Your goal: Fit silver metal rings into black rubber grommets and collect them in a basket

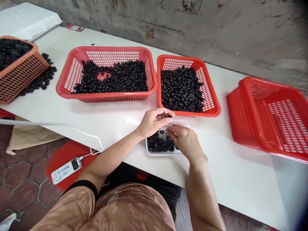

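Tub: A shallow, rectangular tub of translucent white plastic (pixel 161 154) sits on the smooth white desk (pixel 240 166) before you, loaded with small black rings (pixel 154 145) and some clear, glistening material.
Left hand (pixel 156 121): Your thumb and forefinger pinch a small black piece (pixel 170 116) above the tub's far side, just beside the near rim of a squarish red plastic basket (pixel 213 113).
Right hand (pixel 184 137): Your fingers curl close together over the tub, below the left hand; whether they grip anything, the view does not tell.
Piece's direction: Mostly covered by your fingertips, it appears only as a dark sliver, so its facing and long axis cannot be made out.
Tub's direction: It opens upward, its longer side seemingly running left to right across your front.
Risk: A piece this small could slip from your fingertips if the pinch loosens, and land among lookalikes. Your right forearm, if it swings, might nudge the tub's rim.
Beyond: A long red plastic basket (pixel 106 95) of black pieces stands to the left; at right, nested red plastic baskets (pixel 247 112) lean over on the desk.
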The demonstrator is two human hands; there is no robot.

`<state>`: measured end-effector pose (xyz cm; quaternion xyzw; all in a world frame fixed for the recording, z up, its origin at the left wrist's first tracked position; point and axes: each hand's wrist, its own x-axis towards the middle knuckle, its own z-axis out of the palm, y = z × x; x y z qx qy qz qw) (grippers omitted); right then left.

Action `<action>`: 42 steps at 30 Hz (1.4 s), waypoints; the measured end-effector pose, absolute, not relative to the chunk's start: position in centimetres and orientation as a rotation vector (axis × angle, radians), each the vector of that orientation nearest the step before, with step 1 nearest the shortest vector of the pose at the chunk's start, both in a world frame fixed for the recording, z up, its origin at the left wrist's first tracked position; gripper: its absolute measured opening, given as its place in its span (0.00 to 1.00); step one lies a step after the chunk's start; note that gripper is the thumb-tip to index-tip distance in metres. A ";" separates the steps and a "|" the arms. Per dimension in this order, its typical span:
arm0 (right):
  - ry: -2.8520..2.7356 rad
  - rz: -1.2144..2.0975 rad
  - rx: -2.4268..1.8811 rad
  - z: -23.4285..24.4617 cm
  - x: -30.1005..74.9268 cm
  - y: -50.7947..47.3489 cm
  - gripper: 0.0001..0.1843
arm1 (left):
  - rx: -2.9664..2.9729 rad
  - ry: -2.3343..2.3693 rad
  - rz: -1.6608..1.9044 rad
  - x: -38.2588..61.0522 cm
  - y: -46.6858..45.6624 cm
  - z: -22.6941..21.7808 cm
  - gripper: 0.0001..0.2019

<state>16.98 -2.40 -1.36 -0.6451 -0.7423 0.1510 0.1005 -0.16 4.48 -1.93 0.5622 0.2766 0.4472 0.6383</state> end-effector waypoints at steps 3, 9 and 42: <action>-2.355 0.384 -2.118 -1.2 15.7 -2.1 0.11 | 1.286 0.654 1.019 -0.2 4.6 -2.0 0.11; -2.424 0.327 -2.176 -1.2 15.0 -2.0 0.15 | 1.338 0.694 0.989 -0.2 4.1 -1.8 0.12; -1.223 1.144 -1.395 -0.4 17.2 -2.7 0.22 | 2.130 0.799 1.208 -0.3 2.7 -1.3 0.04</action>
